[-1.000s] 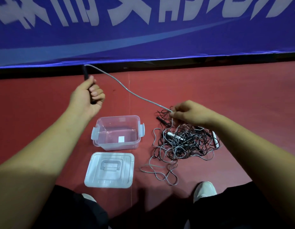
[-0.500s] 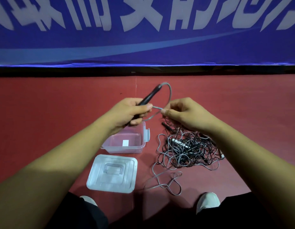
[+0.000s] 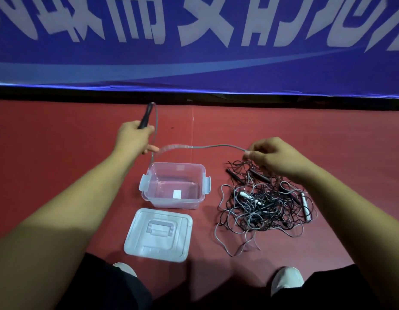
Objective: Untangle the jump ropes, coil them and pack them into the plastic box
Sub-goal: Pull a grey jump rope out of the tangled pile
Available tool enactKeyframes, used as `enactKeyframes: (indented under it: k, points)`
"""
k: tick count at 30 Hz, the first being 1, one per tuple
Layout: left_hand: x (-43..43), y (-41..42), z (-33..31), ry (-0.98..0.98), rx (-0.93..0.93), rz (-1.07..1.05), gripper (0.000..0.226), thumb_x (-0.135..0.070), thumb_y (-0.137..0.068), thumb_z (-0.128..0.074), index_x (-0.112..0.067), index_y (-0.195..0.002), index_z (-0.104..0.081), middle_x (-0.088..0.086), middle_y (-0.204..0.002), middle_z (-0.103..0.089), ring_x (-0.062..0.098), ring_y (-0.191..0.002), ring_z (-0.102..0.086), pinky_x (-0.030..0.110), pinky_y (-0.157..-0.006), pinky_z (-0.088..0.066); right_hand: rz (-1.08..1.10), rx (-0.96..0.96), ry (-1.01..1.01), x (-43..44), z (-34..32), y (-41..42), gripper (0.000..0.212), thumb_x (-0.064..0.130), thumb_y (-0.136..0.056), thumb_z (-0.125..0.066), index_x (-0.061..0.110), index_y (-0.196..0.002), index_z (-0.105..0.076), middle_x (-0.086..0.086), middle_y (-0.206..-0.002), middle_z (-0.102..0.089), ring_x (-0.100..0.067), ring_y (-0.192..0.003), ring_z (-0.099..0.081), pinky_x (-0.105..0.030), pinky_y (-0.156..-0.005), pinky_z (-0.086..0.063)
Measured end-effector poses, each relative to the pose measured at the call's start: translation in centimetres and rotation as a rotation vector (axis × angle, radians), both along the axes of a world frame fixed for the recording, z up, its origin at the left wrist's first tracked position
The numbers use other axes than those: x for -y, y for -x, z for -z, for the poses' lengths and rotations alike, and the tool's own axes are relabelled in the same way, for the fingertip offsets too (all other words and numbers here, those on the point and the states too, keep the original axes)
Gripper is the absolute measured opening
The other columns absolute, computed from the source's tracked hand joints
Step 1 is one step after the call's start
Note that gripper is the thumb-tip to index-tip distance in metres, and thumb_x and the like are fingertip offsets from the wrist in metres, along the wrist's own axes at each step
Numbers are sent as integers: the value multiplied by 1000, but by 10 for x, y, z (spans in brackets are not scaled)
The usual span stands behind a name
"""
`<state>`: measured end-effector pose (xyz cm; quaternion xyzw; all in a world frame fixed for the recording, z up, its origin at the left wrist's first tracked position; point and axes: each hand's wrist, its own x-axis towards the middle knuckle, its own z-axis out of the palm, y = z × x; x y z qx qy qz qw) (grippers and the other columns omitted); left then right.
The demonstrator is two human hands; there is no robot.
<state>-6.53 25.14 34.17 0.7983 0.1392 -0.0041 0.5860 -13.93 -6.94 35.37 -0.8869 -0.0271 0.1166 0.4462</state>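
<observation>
My left hand (image 3: 132, 138) grips the black handle (image 3: 146, 116) of a grey jump rope, with one loop of the rope held against its fingers. The grey rope (image 3: 216, 146) stretches rightward above the floor to my right hand (image 3: 269, 156), which pinches it just over the tangle. The tangled pile of black and grey ropes (image 3: 261, 204) with black and white handles lies on the red floor at the right. The clear plastic box (image 3: 175, 185) stands open and empty left of the pile, below the stretched rope.
The box's clear lid (image 3: 159, 234) lies flat in front of the box. A blue banner (image 3: 194, 41) hangs along the far edge of the red floor. My white shoes (image 3: 286, 279) and dark trouser legs sit at the bottom of the view.
My hands have moved apart: the left hand swung left with the handle and a loop of rope, and the right stayed at the pile, so a new length of grey rope stretches between them.
</observation>
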Motion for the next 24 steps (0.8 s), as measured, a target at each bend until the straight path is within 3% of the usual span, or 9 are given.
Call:
enactKeyframes:
  k: [2,4,7,9,11,15,19,21,24]
  points:
    - [15,12,-3,4,35,175,13,-12,-97,-58,-8,-109,-61,14,-95,-67,11,-39,-62,17,-32,-35,-95,24,72,-18,-2,2,17,22,-96,-63,10,-87,-72,3,-55,-47,-6,-44,-38,-23,-46,-32]
    - [36,31,-10,99,38,384,18,-11,-98,-58,-6,-114,-64,15,-87,-67,9,-40,-59,16,-35,-36,-193,64,87,-35,-2,5,18,23,-95,-64,11,-83,-70,2,-57,-48,-6,-48,-37,-24,-48,-32]
    - [59,55,-16,53,30,640,17,-18,-101,-53,-11,-111,-65,-4,-63,-68,7,-39,-52,16,-38,-34,-196,137,-13,-54,-5,6,22,23,-95,-65,11,-77,-66,-3,-55,-48,-11,-49,-40,-25,-48,-32]
    - [62,60,-15,-8,11,740,13,-21,-102,-52,-15,-98,-62,-6,-63,-65,7,-39,-45,16,-39,-32,-132,169,-103,-58,-12,3,21,23,-94,-65,13,-76,-67,-6,-55,-51,-14,-48,-43,-25,-47,-33]
    - [57,55,-14,16,30,694,18,-22,-102,-52,-15,-85,-57,-6,-61,-55,8,-39,-40,16,-38,-30,-120,179,-94,-56,-15,1,19,23,-93,-66,13,-77,-67,-6,-56,-55,-13,-48,-47,-24,-49,-35]
    - [43,35,-17,312,120,387,21,-16,-102,-50,-14,-81,-51,-8,-55,-41,7,-34,-32,16,-34,-20,-153,119,50,-35,-11,-6,23,25,-94,-65,18,-72,-62,4,-56,-62,-9,-50,-47,-26,-52,-37]
    - [16,14,-18,492,123,147,23,-13,-101,-51,-14,-78,-49,-4,-57,-39,6,-33,-32,13,-35,-18,-148,51,135,-6,-13,-12,17,22,-94,-65,10,-83,-67,-10,-72,-72,-13,-62,-59,-32,-66,-47]
    - [9,9,-13,365,53,122,23,-14,-100,-52,-16,-77,-50,-2,-60,-42,6,-33,-34,12,-34,-19,-143,38,109,0,-13,-13,16,21,-94,-64,7,-87,-68,-13,-77,-73,-18,-69,-64,-39,-74,-52]
    - [8,9,-1,-114,-19,124,12,-17,-98,-53,-16,-87,-59,3,-69,-58,5,-30,-43,14,-33,-29,-115,90,99,-4,-11,-11,16,21,-95,-64,10,-86,-69,-8,-67,-69,-23,-65,-63,-45,-71,-53]
